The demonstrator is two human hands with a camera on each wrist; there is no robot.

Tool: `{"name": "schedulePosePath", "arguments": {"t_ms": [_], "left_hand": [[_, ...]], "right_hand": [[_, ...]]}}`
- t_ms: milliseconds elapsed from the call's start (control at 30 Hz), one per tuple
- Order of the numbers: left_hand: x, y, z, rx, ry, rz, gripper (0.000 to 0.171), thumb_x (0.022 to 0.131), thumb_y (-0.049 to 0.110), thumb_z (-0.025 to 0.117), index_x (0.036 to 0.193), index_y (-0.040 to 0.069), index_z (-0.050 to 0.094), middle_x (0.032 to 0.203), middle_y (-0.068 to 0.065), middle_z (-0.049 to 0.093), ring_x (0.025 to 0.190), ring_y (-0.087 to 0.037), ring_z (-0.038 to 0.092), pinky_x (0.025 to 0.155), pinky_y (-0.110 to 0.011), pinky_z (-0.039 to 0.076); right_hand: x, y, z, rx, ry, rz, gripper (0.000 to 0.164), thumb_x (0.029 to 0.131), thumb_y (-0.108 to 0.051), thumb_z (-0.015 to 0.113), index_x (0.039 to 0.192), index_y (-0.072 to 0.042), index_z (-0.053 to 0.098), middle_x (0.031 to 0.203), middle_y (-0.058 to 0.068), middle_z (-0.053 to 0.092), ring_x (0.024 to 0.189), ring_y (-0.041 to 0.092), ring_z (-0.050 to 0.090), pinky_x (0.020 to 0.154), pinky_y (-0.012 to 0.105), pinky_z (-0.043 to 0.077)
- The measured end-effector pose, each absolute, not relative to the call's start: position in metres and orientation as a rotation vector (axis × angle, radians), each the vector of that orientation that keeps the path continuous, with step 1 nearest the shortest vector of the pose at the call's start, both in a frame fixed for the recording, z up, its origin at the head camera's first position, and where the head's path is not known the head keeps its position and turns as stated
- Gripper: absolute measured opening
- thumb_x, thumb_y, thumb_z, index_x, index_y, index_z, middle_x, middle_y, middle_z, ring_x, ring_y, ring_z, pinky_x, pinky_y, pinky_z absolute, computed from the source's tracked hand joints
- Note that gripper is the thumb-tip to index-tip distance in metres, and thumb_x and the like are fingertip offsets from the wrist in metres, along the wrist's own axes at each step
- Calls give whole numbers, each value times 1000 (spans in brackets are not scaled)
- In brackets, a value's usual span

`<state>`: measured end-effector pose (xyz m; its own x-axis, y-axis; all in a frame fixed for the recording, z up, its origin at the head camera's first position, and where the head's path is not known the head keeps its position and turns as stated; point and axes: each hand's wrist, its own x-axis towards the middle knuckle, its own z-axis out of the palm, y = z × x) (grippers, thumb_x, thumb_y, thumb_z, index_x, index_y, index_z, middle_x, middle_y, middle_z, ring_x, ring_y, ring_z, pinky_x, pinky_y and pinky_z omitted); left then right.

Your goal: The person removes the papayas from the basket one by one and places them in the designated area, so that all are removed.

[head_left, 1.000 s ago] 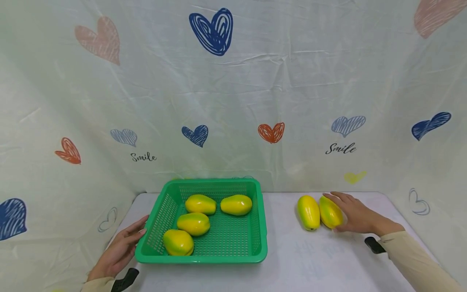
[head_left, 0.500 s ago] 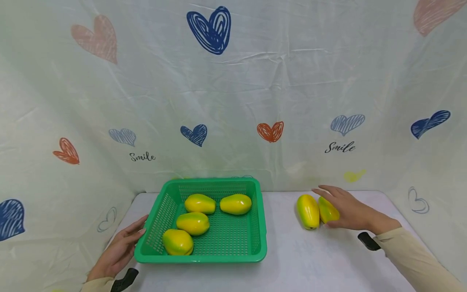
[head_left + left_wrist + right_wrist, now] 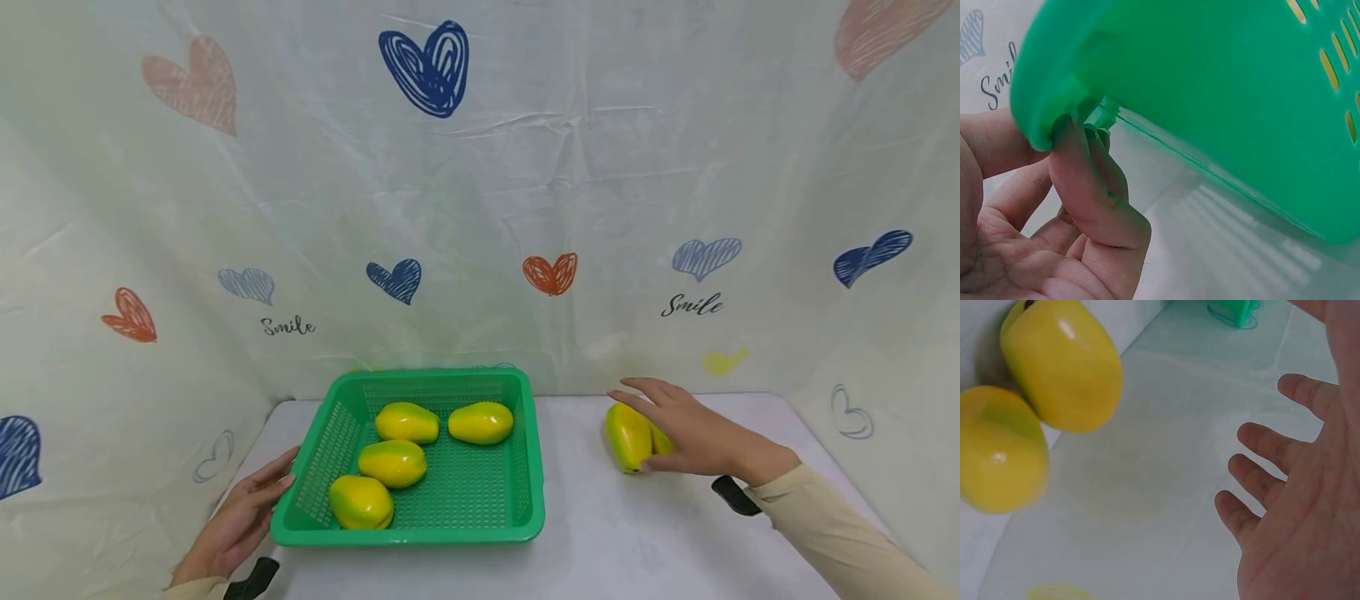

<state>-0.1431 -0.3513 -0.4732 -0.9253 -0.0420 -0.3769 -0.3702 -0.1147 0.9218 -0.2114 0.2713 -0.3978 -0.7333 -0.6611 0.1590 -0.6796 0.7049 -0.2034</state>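
A green plastic basket (image 3: 408, 536) stands on the table, with several glossy yellow-green papayas (image 3: 393, 463) inside. My left hand (image 3: 242, 512) is at its left side; in the left wrist view, thumb and fingers (image 3: 1094, 187) grip the rim. To the right of the basket, two more papayas lie side by side on the table. The left papaya (image 3: 627, 437) is mostly visible, while the right papaya (image 3: 660, 440) is largely hidden behind my right hand (image 3: 693, 433). That hand hovers over the pair, fingers spread; the right wrist view shows its fingertips apart from both fruits.
The white tabletop (image 3: 592, 533) reaches back to a pale curtain (image 3: 480, 208) printed with hearts and "Smile". Curtain also hangs along the left and right sides. Dark straps circle both wrists.
My right hand has moved left off the right papaya and over toward the left one, its fingers spreading. The left hand stays at the basket rim; the head view shifts slightly.
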Motion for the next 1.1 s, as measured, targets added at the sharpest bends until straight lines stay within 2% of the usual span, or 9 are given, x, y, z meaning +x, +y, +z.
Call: {"name": "schedulePosePath", "arguments": {"t_ms": [167, 367, 433, 500, 600, 900, 967, 1033, 1100], "left_hand": [[-144, -352, -474, -469, 1945, 2120, 67, 111, 13, 57, 166, 9, 20, 112, 30, 60, 109, 2, 66, 100, -24, 57], [-145, -352, -475, -481, 1933, 2129, 63, 110, 14, 59, 164, 17, 28, 111, 29, 60, 108, 1, 67, 100, -25, 58], [-145, -353, -476, -479, 1923, 2134, 59, 110, 14, 59, 162, 25, 36, 111, 28, 60, 108, 1, 67, 100, -25, 58], [-145, -354, -476, -476, 1918, 2136, 51, 110, 13, 59, 154, 36, 46, 112, 28, 60, 108, 2, 66, 99, -24, 58], [-144, -355, -475, -464, 1906, 2143, 40, 110, 13, 58, 137, 43, 59, 112, 30, 60, 108, 2, 66, 100, -23, 57], [-142, -358, -475, -444, 1862, 2173, 37, 111, 11, 55, 108, 44, 71, 112, 30, 62, 108, 2, 66, 100, -23, 57], [-142, -358, -476, -447, 1863, 2172, 37, 111, 11, 55, 112, 44, 70, 112, 30, 63, 108, 2, 66, 100, -23, 57], [-143, -357, -476, -451, 1869, 2167, 39, 111, 12, 55, 132, 44, 63, 112, 31, 62, 109, 2, 66, 100, -23, 57], [-144, -356, -476, -457, 1878, 2161, 46, 111, 13, 56, 149, 39, 51, 112, 31, 61, 109, 2, 65, 101, -23, 57]], "right_hand": [[-209, 257, -389, 1169, -2827, 366, 96, 80, -30, 95, 160, -15, 44, 162, 19, 39, 143, 47, 42, 112, 72, 41], [-210, 238, -383, 1235, -2798, 333, 96, 82, -24, 94, 161, -15, 41, 163, 18, 38, 145, 44, 40, 115, 68, 41], [-211, 231, -382, 1260, -2780, 323, 94, 83, -25, 93, 161, -14, 42, 162, 18, 39, 145, 44, 41, 115, 67, 41], [-212, 223, -381, 1286, -2758, 305, 93, 84, -27, 92, 161, -14, 42, 162, 19, 40, 145, 43, 41, 115, 66, 42], [-213, 211, -379, 1339, -2717, 274, 91, 85, -28, 92, 160, -12, 43, 160, 20, 42, 144, 42, 43, 115, 65, 43], [-223, 173, -378, 1447, -2671, 174, 87, 88, -31, 89, 159, -9, 44, 160, 20, 43, 145, 39, 43, 118, 59, 43], [-225, 166, -378, 1470, -2657, 162, 86, 89, -30, 88, 159, -8, 44, 159, 22, 43, 145, 40, 44, 117, 59, 44], [-227, 160, -377, 1483, -2656, 153, 85, 89, -30, 88, 159, -8, 44, 159, 22, 43, 145, 40, 44, 117, 59, 43], [-229, 154, -378, 1490, -2659, 143, 86, 90, -30, 88, 160, -9, 44, 160, 22, 43, 145, 41, 44, 118, 59, 43]]}}
